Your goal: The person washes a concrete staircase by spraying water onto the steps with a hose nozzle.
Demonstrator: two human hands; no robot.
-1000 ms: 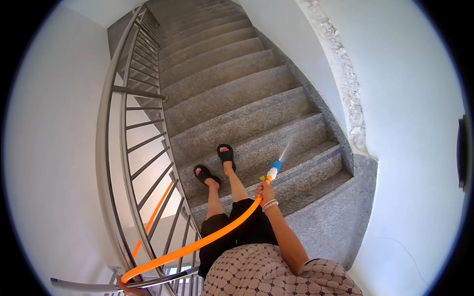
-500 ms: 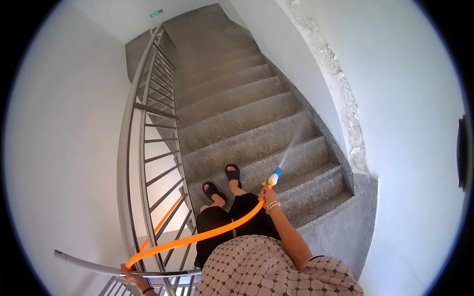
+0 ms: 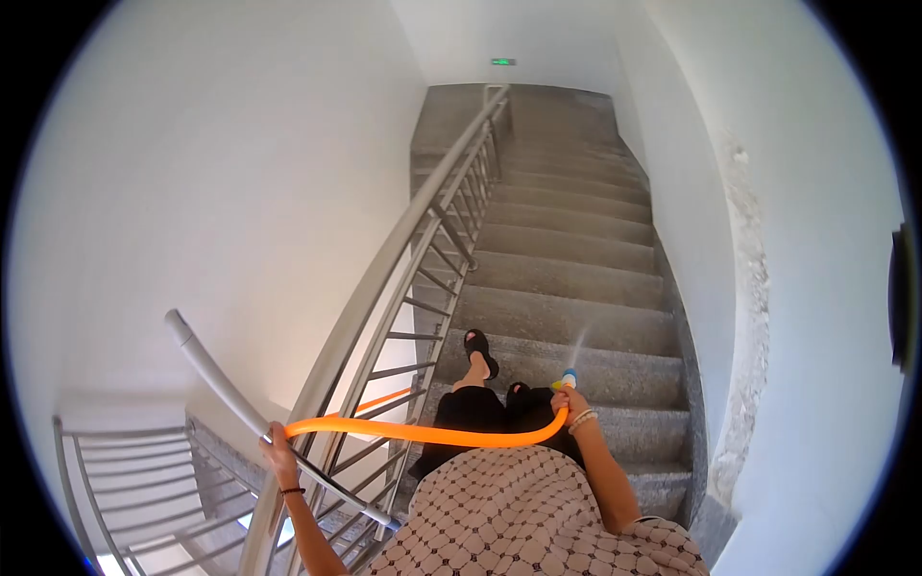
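Note:
My right hand (image 3: 573, 403) is closed around the end of an orange hose (image 3: 442, 437), just behind its blue-and-white spray nozzle (image 3: 570, 376). A thin water spray (image 3: 581, 341) leaves the nozzle toward the steps. At the railing, my left hand (image 3: 279, 459) is closed around a long grey pole (image 3: 216, 376) and the hose, which bows across my body between both hands. The pole slants from upper left down toward my waist, where a bluish end shows. More of the hose appears beyond the railing bars.
Grey stone stairs (image 3: 576, 278) lead away ahead of my feet in black sandals (image 3: 480, 353). A metal handrail (image 3: 384, 278) with bars runs along the left. On the right wall (image 3: 816, 288) is a strip of peeling plaster (image 3: 751, 288). A lower railing (image 3: 134, 480) stands at bottom left.
The view has swung left and up along the stairs. My left hand has risen with the pole, which now slants more steeply. The nozzle still sprays; my feet have shifted.

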